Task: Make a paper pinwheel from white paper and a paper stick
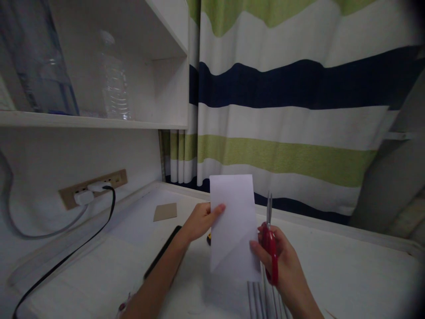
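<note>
A sheet of white paper is held upright in front of me, a faint crease or fold line running across its lower part. My left hand grips the paper's left edge, thumb on the near face and fingers behind. On the other side, my right hand has the red-handled scissors in it, blades pointing up and nearly together. The right thumb also touches the paper's right edge. Below the paper lie several grey strips, partly hidden by the paper and my right hand.
On the white desk lie a tan square card and a dark flat object beside my left forearm. A socket strip with plugs and a black cable is at left. Above, a shelf holds clear bottles. A striped curtain hangs behind.
</note>
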### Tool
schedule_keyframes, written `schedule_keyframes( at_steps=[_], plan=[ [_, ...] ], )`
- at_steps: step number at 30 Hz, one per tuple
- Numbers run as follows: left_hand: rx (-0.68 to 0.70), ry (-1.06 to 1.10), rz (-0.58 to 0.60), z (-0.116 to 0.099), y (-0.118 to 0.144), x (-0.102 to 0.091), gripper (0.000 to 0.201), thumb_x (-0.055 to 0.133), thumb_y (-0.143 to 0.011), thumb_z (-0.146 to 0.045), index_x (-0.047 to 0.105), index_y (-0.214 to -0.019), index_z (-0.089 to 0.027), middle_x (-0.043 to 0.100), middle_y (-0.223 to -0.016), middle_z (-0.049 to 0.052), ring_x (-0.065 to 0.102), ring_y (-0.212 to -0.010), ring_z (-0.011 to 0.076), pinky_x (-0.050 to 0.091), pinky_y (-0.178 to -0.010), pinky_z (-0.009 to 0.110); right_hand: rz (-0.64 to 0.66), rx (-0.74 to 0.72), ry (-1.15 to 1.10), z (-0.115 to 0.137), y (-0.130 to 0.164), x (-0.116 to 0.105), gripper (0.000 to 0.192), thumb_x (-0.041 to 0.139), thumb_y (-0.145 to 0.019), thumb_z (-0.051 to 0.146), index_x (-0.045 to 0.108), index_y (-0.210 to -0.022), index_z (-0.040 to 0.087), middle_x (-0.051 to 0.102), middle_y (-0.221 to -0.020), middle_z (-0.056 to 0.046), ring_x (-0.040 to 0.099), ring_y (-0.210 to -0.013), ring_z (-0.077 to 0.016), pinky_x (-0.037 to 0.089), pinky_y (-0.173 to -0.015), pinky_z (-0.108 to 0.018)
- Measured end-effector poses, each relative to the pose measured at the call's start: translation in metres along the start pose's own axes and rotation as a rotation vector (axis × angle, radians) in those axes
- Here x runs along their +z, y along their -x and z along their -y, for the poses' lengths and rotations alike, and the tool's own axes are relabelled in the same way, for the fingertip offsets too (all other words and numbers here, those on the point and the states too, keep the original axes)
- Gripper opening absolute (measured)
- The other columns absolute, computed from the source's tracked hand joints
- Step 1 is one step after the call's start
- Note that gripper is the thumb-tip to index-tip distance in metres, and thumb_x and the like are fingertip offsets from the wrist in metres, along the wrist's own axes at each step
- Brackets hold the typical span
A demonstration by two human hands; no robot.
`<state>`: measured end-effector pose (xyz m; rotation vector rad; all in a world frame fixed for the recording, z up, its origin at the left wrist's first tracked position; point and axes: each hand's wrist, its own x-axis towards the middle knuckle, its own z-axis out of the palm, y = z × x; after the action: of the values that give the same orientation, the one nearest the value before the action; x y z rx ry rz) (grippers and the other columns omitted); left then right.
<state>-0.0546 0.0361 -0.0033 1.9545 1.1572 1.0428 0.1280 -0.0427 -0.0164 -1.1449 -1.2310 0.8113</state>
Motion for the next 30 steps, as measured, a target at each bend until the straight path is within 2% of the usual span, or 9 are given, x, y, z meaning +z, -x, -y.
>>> schedule_keyframes(
  at_steps=[3,5,6,8,11,16,21,25,30],
  plan=[
    [0.004,-0.232,0.008,0.023,0.005,-0.004,0.049,0.025,-0.086,-0.048,0.061,-0.079,-0.017,0.067,-0.081,0.007,0.059,-0.081,0.022,0.043,-0.076,0.032,-0.023,-0.035,-0.009,0.001,0.0,-0.004,0.031,0.07,-0.063,0.033,0.051,-0.085,0.022,0.056,-0.067,0.002,0.053,-0.063,-0.0165,0.043,-0.059,-0.027],
    [-0.011,-0.388,0.037,0.044,0.012,-0.006,0.043,0.028,-0.086,-0.043,0.061,-0.089,-0.017,0.066,-0.096,0.01,0.055,-0.098,0.0251,0.031,-0.092,0.041,-0.024,-0.05,-0.018,0.003,0.001,-0.007,0.031,0.071,-0.062,0.03,0.051,-0.086,0.022,0.056,-0.067,0.003,0.052,-0.063,-0.0158,0.041,-0.058,-0.026],
    [-0.02,-0.466,0.054,0.055,0.016,-0.007,0.04,0.03,-0.086,-0.041,0.06,-0.094,-0.016,0.063,-0.105,0.013,0.05,-0.107,0.0269,0.021,-0.098,0.046,-0.023,-0.054,-0.024,0.003,0.001,-0.008,0.032,0.071,-0.062,0.029,0.051,-0.086,0.022,0.056,-0.067,0.003,0.052,-0.063,-0.0159,0.04,-0.058,-0.026],
    [-0.043,-0.597,0.1,0.076,0.024,-0.008,0.04,0.033,-0.085,-0.039,0.057,-0.104,-0.013,0.056,-0.118,0.017,0.035,-0.122,0.0284,0.005,-0.101,0.05,-0.017,-0.059,-0.034,0.004,0.001,-0.009,0.033,0.072,-0.061,0.029,0.052,-0.086,0.022,0.055,-0.068,0.003,0.052,-0.062,-0.0161,0.039,-0.057,-0.025],
    [-0.064,-0.729,0.173,0.095,0.036,-0.012,0.042,0.029,-0.087,-0.036,0.053,-0.11,-0.011,0.053,-0.121,0.017,0.031,-0.125,0.0266,-0.003,-0.102,0.05,0.005,-0.058,-0.034,0.006,0.001,-0.011,0.033,0.072,-0.061,0.03,0.052,-0.086,0.022,0.055,-0.068,0.003,0.05,-0.061,-0.0158,0.039,-0.056,-0.026],
    [-0.068,-0.831,0.231,0.097,0.051,-0.021,0.041,0.024,-0.088,-0.03,0.046,-0.119,-0.015,0.052,-0.123,0.014,0.038,-0.121,0.0239,-0.002,-0.101,0.052,0.042,-0.074,-0.021,0.008,0.003,-0.014,0.029,0.068,-0.067,0.032,0.051,-0.088,0.022,0.055,-0.069,0.003,0.05,-0.06,-0.0148,0.038,-0.053,-0.025],
    [-0.04,-0.873,0.195,0.088,0.054,-0.038,0.035,0.024,-0.086,-0.021,0.053,-0.107,-0.018,0.067,-0.097,0.009,0.058,-0.096,0.0212,0.003,-0.101,0.051,0.05,-0.075,-0.004,0.009,0.004,-0.014,0.031,0.068,-0.068,0.033,0.049,-0.089,0.021,0.054,-0.07,0.002,0.05,-0.061,-0.0153,0.039,-0.055,-0.026],
    [-0.013,-0.882,0.153,0.087,0.052,-0.049,0.029,0.027,-0.084,-0.019,0.055,-0.093,-0.019,0.068,-0.085,0.005,0.059,-0.088,0.02,0.008,-0.101,0.05,0.043,-0.076,-0.001,0.008,0.004,-0.014,0.031,0.067,-0.068,0.032,0.049,-0.09,0.021,0.054,-0.072,0.001,0.052,-0.065,-0.0165,0.041,-0.061,-0.029],
    [0.034,-0.848,0.151,0.096,0.055,-0.053,0.026,0.029,-0.082,-0.013,0.052,-0.092,-0.018,0.065,-0.092,0.005,0.056,-0.093,0.0183,0.017,-0.101,0.045,0.049,-0.07,0.004,0.009,0.005,-0.013,0.031,0.067,-0.067,0.033,0.049,-0.09,0.021,0.055,-0.073,0.001,0.053,-0.066,-0.0167,0.041,-0.06,-0.028]
  ],
)
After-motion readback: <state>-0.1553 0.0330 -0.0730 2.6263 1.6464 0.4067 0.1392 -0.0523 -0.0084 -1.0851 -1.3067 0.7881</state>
